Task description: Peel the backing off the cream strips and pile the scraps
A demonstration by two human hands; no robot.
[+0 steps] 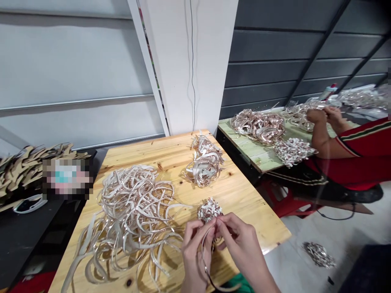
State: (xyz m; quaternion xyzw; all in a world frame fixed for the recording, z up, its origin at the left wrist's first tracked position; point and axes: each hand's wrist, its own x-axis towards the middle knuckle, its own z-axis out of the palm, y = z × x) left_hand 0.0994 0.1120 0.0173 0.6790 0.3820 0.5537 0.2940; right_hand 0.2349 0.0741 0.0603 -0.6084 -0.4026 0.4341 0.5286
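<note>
So from the head cam — left hand [197,248] is pinched closed on a thin shiny strip [205,264], its lower end curling down past the wrist. Right hand [240,240] has thumb and finger pinched too, tips meeting the left's, though I can't tell if it's gripping the strip. Both are at the near edge of the wooden table [253,203], just beside a small clump of pale bits [209,209] — big loose strip pile [134,211] off to the left.

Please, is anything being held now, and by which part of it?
A thin, glossy, pale strip, pinched near its upper end by fingertips of the left hand and right hand.
</note>
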